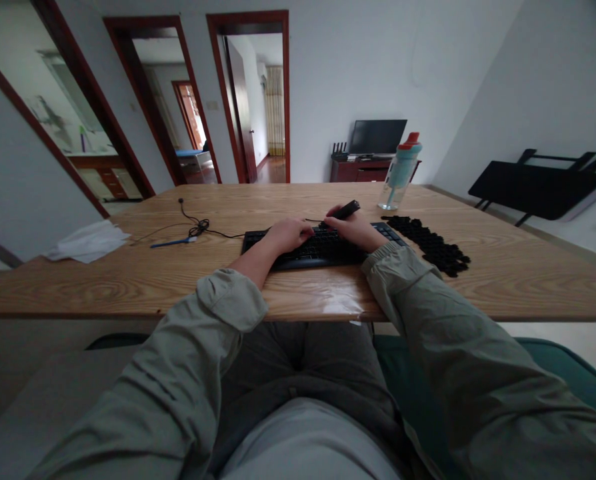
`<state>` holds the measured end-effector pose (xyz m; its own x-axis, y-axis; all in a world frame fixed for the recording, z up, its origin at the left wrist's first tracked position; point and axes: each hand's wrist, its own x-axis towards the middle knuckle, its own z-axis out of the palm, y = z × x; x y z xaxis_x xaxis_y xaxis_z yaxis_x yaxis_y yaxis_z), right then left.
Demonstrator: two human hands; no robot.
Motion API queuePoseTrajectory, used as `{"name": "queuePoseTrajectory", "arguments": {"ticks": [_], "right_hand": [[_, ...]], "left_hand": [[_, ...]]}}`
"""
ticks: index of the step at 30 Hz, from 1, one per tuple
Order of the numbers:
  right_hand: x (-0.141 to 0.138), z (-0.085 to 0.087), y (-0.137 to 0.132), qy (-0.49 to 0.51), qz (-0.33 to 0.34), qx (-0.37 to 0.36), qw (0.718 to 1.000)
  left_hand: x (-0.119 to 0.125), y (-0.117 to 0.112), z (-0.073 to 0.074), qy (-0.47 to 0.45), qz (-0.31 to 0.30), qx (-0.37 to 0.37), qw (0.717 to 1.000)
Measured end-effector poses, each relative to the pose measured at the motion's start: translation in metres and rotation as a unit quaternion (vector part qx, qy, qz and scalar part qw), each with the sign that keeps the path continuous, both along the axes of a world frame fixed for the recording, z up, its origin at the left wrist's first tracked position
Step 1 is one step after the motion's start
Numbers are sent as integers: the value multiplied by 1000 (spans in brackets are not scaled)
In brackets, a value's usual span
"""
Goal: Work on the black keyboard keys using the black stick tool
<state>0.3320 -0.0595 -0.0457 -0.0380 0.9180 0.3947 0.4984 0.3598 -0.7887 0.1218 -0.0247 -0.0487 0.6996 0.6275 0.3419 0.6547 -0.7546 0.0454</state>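
Note:
A black keyboard (311,257) lies near the table's front edge, under both of my hands. My left hand (289,235) rests over its left half with the fingers curled down together; whatever is between the fingertips, if anything, is hidden. In my right hand (355,230), above the right half of the keys, is a short black stick-shaped tool (348,210), tilted with its thick end up and to the right. Its lower tip is hard to make out against the dark keys. To the right of the keyboard lies a long patch of small black pieces that look like keycaps (431,245).
A clear bottle (401,172) with a red lid stands behind the black pieces. On the left are a blue brush-like stick (171,243), a coiled black cable (199,228) and crumpled white tissue (89,241). The wooden table (143,287) ends close to my body.

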Motion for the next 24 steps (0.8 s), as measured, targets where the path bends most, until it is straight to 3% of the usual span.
{"name": "queuePoseTrajectory", "arguments": {"ticks": [5, 12, 21, 24], "right_hand": [[0, 1, -2, -51, 5, 30, 998], [-13, 1, -23, -190, -20, 94, 977], [-27, 3, -44, -313, -47, 126, 940], [-26, 2, -42, -310, -51, 116, 942]], "left_hand": [[2, -4, 4, 6, 9, -5, 1000], [0, -6, 4, -41, 71, -16, 996], [0, -3, 4, -42, 71, -23, 996], [-2, 1, 3, -65, 57, -52, 995]]}}
